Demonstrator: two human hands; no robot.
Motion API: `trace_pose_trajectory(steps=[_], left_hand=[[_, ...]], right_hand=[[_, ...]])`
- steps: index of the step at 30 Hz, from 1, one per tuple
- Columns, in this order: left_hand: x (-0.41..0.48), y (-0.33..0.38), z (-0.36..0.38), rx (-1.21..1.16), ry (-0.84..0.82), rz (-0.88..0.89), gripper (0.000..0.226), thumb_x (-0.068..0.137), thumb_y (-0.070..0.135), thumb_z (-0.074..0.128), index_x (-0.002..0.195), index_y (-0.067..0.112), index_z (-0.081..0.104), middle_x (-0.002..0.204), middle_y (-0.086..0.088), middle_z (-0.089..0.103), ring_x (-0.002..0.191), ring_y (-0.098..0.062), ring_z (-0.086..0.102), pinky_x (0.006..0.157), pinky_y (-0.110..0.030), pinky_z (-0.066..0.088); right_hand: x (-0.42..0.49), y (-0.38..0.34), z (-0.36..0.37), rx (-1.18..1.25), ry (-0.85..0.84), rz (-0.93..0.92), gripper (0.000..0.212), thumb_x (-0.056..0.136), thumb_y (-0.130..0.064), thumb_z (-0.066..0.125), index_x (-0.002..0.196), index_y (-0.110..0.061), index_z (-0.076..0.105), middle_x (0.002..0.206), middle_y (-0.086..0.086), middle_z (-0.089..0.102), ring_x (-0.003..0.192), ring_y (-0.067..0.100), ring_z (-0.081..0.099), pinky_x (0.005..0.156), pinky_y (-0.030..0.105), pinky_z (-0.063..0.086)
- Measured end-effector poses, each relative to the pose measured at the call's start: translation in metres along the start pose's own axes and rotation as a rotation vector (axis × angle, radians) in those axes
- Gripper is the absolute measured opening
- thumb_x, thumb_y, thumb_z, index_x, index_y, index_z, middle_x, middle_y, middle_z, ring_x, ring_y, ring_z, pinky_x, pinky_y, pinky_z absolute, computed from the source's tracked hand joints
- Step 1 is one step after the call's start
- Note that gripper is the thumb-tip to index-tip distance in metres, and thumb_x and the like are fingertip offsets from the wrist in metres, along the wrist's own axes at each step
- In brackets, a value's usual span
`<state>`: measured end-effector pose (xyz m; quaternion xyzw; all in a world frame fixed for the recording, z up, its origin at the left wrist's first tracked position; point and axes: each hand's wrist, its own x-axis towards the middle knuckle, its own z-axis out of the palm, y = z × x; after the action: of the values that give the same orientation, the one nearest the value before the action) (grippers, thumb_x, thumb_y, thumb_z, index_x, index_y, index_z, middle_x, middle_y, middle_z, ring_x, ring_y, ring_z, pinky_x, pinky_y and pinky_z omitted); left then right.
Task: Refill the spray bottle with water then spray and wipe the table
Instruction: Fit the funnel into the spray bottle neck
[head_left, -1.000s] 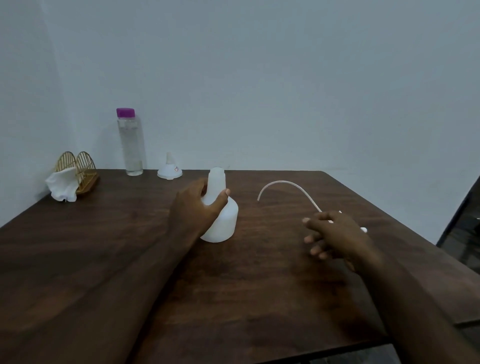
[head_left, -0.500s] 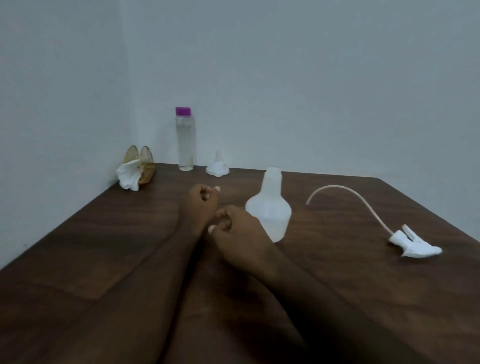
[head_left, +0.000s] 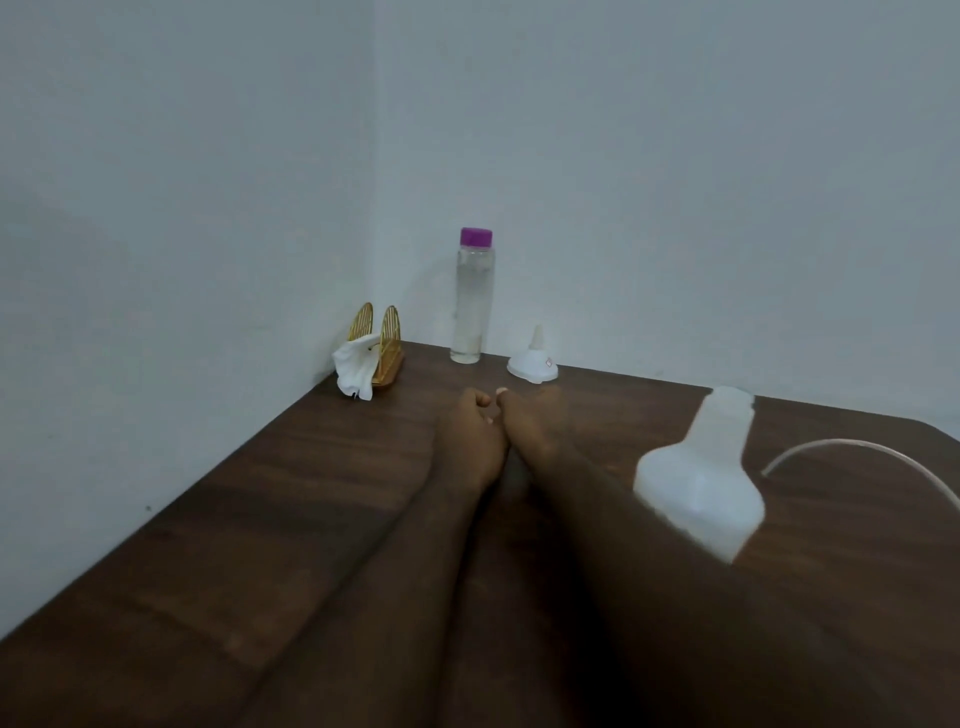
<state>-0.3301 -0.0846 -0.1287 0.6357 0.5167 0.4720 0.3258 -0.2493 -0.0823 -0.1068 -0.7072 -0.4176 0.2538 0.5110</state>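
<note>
Blurred: the spray bottle (head_left: 701, 478), at 3 o'clock from the hands, its outline smeared and its lower edge indistinct; where it meets the person's right forearm the border cannot be made out. Cut off: the dip tube (head_left: 831, 444) leaves view at 3 o'clock; both forearms, also blurred, leave at 6 o'clock; the table (head_left: 260, 519) runs past the 3, 6 and 9 o'clock edges. Hidden: the left hand (head_left: 467, 436) and right hand (head_left: 524, 423) touch, backs to the camera, fingers largely tucked away, so a hold on anything cannot be told; the napkin (head_left: 353, 371) covers part of the gold holder (head_left: 389, 332). Too small to read: the funnel (head_left: 532, 364) label
</note>
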Motion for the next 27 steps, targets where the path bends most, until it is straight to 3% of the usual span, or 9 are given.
trace_pose_trajectory(steps=[4, 8, 13, 17, 21, 24, 27], left_hand=[[0.017, -0.004, 0.005, 0.04, -0.022, -0.007, 0.02, 0.092, 0.027, 0.056, 0.11, 0.018, 0.054, 0.1, -0.002, 0.063, 0.092, -0.018, 0.061, 0.081, -0.039, 0.054], [0.032, -0.007, 0.009, 0.075, -0.039, 0.004, 0.024, 0.092, 0.022, 0.058, 0.114, 0.016, 0.053, 0.104, -0.003, 0.062, 0.096, -0.017, 0.059, 0.083, -0.033, 0.051], [0.035, -0.006, 0.013, 0.09, -0.079, 0.047, 0.021, 0.092, 0.021, 0.058, 0.111, 0.016, 0.052, 0.099, -0.005, 0.062, 0.092, -0.017, 0.059, 0.075, -0.029, 0.047], [0.038, -0.008, 0.014, 0.069, -0.052, 0.046, 0.021, 0.091, 0.023, 0.06, 0.11, 0.016, 0.052, 0.097, -0.003, 0.061, 0.089, -0.014, 0.057, 0.062, -0.019, 0.039], [0.037, -0.008, 0.014, 0.041, -0.061, 0.034, 0.019, 0.092, 0.024, 0.059, 0.108, 0.018, 0.051, 0.096, 0.0, 0.058, 0.089, -0.011, 0.055, 0.058, -0.015, 0.034], [0.035, -0.007, 0.013, 0.046, -0.055, 0.043, 0.017, 0.092, 0.023, 0.058, 0.107, 0.017, 0.051, 0.095, -0.001, 0.058, 0.09, -0.012, 0.055, 0.06, -0.018, 0.035], [0.033, -0.005, 0.01, 0.053, -0.05, 0.045, 0.019, 0.092, 0.015, 0.054, 0.111, 0.014, 0.052, 0.096, -0.002, 0.057, 0.092, -0.014, 0.055, 0.063, -0.018, 0.037]], right_hand=[[0.059, 0.015, 0.017, -0.106, 0.125, -0.054, 0.09, 0.05, -0.056, 0.062, 0.124, -0.006, 0.055, 0.122, 0.011, 0.062, 0.118, 0.03, 0.058, 0.096, 0.04, 0.051], [0.086, 0.006, 0.017, -0.204, 0.161, -0.008, 0.079, 0.071, -0.039, 0.079, 0.131, -0.001, 0.043, 0.133, 0.013, 0.051, 0.126, 0.032, 0.05, 0.101, 0.039, 0.046], [0.134, 0.008, 0.03, -0.396, 0.179, 0.003, 0.088, 0.077, -0.047, 0.074, 0.138, 0.0, 0.032, 0.141, 0.017, 0.041, 0.134, 0.032, 0.038, 0.112, 0.04, 0.033], [0.154, 0.01, 0.042, -0.45, 0.228, -0.01, 0.091, 0.073, -0.052, 0.073, 0.138, -0.002, 0.033, 0.141, 0.016, 0.042, 0.131, 0.031, 0.042, 0.108, 0.04, 0.036], [0.163, 0.012, 0.046, -0.55, 0.22, 0.016, 0.078, 0.077, -0.054, 0.064, 0.135, -0.007, 0.041, 0.138, 0.012, 0.051, 0.13, 0.03, 0.046, 0.108, 0.042, 0.036], [0.158, 0.012, 0.041, -0.509, 0.175, -0.001, 0.069, 0.082, -0.045, 0.063, 0.132, -0.004, 0.042, 0.134, 0.013, 0.052, 0.128, 0.031, 0.047, 0.107, 0.041, 0.039], [0.146, 0.014, 0.038, -0.409, 0.153, -0.01, 0.065, 0.079, -0.031, 0.07, 0.128, -0.002, 0.039, 0.124, 0.013, 0.056, 0.119, 0.03, 0.055, 0.095, 0.037, 0.047]])
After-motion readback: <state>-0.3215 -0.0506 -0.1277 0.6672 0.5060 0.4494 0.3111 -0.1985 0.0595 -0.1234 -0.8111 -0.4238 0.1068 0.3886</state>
